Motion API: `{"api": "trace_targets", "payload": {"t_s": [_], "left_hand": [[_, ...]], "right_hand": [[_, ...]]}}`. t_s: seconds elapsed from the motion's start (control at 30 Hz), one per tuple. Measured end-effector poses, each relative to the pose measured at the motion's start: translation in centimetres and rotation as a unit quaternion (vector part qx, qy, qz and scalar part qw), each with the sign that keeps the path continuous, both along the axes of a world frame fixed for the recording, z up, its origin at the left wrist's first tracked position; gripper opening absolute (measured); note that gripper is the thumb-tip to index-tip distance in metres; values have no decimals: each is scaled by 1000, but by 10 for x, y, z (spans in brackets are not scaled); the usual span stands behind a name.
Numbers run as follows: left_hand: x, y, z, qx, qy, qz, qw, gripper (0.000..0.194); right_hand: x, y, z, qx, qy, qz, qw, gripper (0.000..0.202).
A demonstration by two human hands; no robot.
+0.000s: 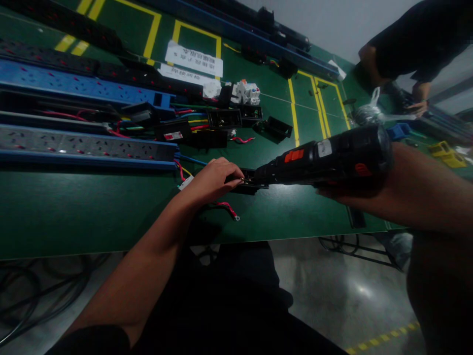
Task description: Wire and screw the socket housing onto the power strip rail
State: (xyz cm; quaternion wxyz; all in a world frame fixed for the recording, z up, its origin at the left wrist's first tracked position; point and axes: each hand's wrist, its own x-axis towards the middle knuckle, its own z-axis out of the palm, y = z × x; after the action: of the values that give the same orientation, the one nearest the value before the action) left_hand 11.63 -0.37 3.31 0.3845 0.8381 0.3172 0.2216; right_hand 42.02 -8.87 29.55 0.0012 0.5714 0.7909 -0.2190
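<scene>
We judge the black power driver (325, 155) fairly heavy and stiff, best held round its handle, and the small black housing (248, 190) light, rigid and perhaps brittle, best steadied by its outer walls. The housing lies on the green counter (74, 212), right at the fingers of our left hand (216, 176), though we cannot tell whether that grip pinches anything. Our right hand (369, 201) is wrapped around the driver, whose nose end meets the housing.
</scene>
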Motion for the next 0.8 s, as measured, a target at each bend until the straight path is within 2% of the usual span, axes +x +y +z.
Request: {"api": "trace_targets", "payload": {"t_s": [0.5,0.67,0.8], "left_hand": [[0,1,0,-10,-1,-4,1000,22],[0,0,3,-13,-1,0,1000,20],[0,0,1,-8,4,3,1000,18]], "right_hand": [[7,-3,0,5,-10,-18,1000,35],[4,0,0,8,-1,13,1000,31],[3,1,-1,9,-2,10,1000,32]]}}
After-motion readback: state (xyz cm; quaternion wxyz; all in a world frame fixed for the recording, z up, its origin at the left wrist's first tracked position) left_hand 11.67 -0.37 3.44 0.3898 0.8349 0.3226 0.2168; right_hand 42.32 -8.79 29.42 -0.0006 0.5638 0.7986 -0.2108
